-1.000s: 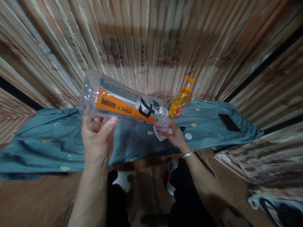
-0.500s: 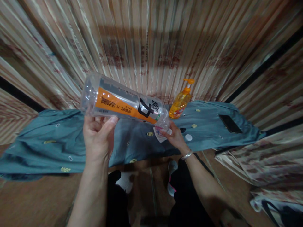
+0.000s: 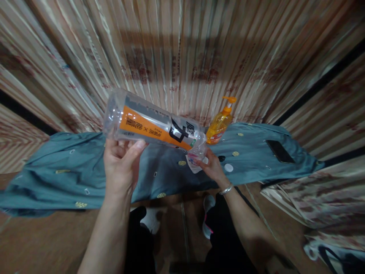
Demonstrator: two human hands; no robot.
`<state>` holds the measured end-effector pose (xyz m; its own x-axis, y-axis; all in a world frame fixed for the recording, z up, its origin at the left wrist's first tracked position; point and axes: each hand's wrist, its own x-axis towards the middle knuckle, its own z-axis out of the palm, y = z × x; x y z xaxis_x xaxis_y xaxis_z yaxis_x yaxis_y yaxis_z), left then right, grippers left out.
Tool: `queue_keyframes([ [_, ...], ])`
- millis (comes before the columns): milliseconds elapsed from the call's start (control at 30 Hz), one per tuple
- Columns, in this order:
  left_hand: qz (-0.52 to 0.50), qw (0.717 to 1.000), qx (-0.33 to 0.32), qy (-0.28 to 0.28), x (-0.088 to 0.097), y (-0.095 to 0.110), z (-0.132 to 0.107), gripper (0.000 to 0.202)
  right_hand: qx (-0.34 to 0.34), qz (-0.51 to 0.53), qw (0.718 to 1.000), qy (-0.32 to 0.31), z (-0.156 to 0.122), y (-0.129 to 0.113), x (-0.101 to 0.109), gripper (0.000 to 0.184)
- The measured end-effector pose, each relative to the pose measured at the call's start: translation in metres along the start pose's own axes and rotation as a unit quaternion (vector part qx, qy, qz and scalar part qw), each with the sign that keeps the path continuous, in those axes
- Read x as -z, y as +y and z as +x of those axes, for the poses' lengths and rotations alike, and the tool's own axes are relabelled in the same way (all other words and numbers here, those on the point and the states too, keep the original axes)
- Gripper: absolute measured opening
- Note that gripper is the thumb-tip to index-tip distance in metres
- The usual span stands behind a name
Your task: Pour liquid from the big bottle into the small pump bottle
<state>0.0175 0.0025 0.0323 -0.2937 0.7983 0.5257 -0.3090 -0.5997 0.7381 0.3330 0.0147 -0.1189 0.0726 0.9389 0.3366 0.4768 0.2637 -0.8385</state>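
A large clear plastic bottle [image 3: 155, 123] with an orange, silver and black label is held on its side above the green cloth, its neck sloping down to the right. My left hand [image 3: 122, 161] grips it from below near the base, thumb along the near side. At the neck end, my right hand [image 3: 211, 164] has its fingers closed around the bottle's mouth; the fingertips are partly hidden. Just under that hand, a small white packet [image 3: 194, 166] with pink print lies on the cloth. Close by on the right sits a white round cap [image 3: 228, 168].
An orange pump bottle [image 3: 219, 127] stands on the green cloth [image 3: 159, 171] behind my right hand. Farther right lies a dark phone [image 3: 280, 151]. A small black object [image 3: 221, 158] rests near the cap. Striped curtains [image 3: 176, 57] hang behind and at both sides.
The bottle and both hands have shifted slightly to the right in view, as has the whole scene a little. The grip of both hands looks the same.
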Motion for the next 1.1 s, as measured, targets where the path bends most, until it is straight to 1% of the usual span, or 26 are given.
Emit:
queue_keyframes([
  [200,-0.047,0.999,0.022,0.013,-0.002,0.003,0.005,0.077,-0.003,0.021,1.000,-0.007,0.001,-0.001,-0.001,0.070],
  [333,-0.035,0.999,0.026,0.008,0.001,0.005,0.008,0.072,-0.011,0.027,1.000,-0.010,0.001,-0.003,0.000,0.071],
  [500,-0.031,0.999,0.037,0.005,0.002,0.006,0.011,0.072,-0.014,0.026,1.000,-0.009,0.002,-0.004,-0.001,0.072],
  [800,-0.022,0.998,0.055,0.009,0.006,0.004,0.020,0.073,-0.003,-0.023,1.000,-0.004,0.000,-0.004,-0.002,0.069],
  [867,-0.028,0.998,0.058,0.010,0.006,0.005,0.022,0.074,-0.001,-0.016,1.000,-0.003,0.000,-0.004,-0.003,0.068],
  [1000,-0.052,0.996,0.070,0.020,0.004,0.006,0.024,0.066,-0.002,-0.010,1.000,-0.003,0.000,-0.004,-0.002,0.069],
  [1100,-0.054,0.995,0.075,0.024,0.004,0.004,0.022,0.065,-0.004,-0.010,1.000,-0.003,0.000,-0.004,0.001,0.072],
])
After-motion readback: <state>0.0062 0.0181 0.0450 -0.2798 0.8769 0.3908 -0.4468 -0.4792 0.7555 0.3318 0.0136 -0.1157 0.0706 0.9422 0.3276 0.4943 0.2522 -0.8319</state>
